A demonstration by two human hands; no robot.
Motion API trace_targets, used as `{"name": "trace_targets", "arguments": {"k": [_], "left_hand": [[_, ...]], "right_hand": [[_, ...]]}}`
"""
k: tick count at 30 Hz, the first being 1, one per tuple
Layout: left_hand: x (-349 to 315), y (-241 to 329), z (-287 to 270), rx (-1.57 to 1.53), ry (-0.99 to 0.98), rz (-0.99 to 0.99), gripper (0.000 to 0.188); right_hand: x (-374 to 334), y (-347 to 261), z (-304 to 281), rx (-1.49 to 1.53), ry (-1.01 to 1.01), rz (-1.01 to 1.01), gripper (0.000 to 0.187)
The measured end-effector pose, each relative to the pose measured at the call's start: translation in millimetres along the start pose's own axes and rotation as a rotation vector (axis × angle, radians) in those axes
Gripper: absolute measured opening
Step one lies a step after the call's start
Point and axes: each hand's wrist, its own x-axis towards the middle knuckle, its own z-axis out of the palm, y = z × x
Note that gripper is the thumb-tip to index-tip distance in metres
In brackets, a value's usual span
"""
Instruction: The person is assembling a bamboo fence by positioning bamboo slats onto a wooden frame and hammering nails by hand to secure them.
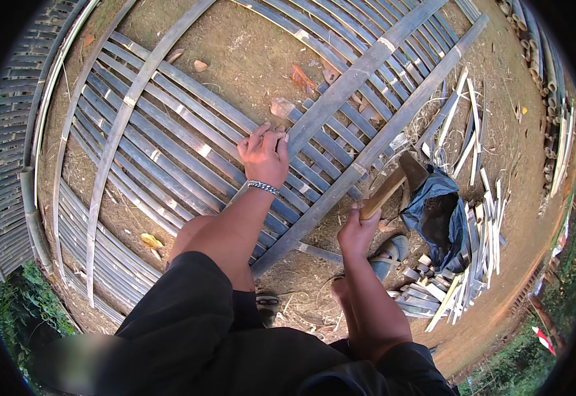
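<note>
Below me lies a latticed panel of split bamboo slats (169, 142), joined by wider crosspieces. My left hand (263, 157), with a chain bracelet at its wrist, is on a bamboo crosspiece (327, 105), where the slats run under it. Its fingers are bent round the strip; whether something small is pinched there too is hidden. To the right, my right hand (358, 232) is wrapped round the lower end of the wooden handle of a hammer (385, 193). The hammer's dark metal head is raised beside the panel's edge strip (393, 142), apart from the left hand.
A dark blue plastic bag (438, 221), its mouth wide, stands right of my foot. Around it lie pale split bamboo offcuts (476, 247). Another slatted panel (7, 158) stands at far left. Bamboo poles (544, 72) are stacked at far right. Dry leaves (302, 78) litter the soil.
</note>
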Motion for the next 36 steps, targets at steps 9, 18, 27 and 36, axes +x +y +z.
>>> {"name": "trace_targets", "arguments": {"k": [9, 18, 27, 36], "left_hand": [[2.0, 2.2, -0.6, 0.029, 0.044, 0.007, 0.007], [3.7, 3.8, -1.4, 0.029, 0.042, -0.007, 0.007], [0.0, 0.9, -0.6, 0.033, 0.009, -0.013, 0.008], [1.6, 2.6, -2.8, 0.034, -0.004, -0.014, 0.009]], "right_hand": [[0.3, 27.6, 13.5, 0.187, -0.004, 0.061, 0.038], [-4.1, 23.1, 14.6, 0.129, -0.013, 0.068, 0.033], [-4.2, 20.9, 13.7, 0.113, 0.003, 0.024, 0.036], [-5.0, 13.7, 10.2, 0.106, -0.026, 0.044, 0.033]]}}
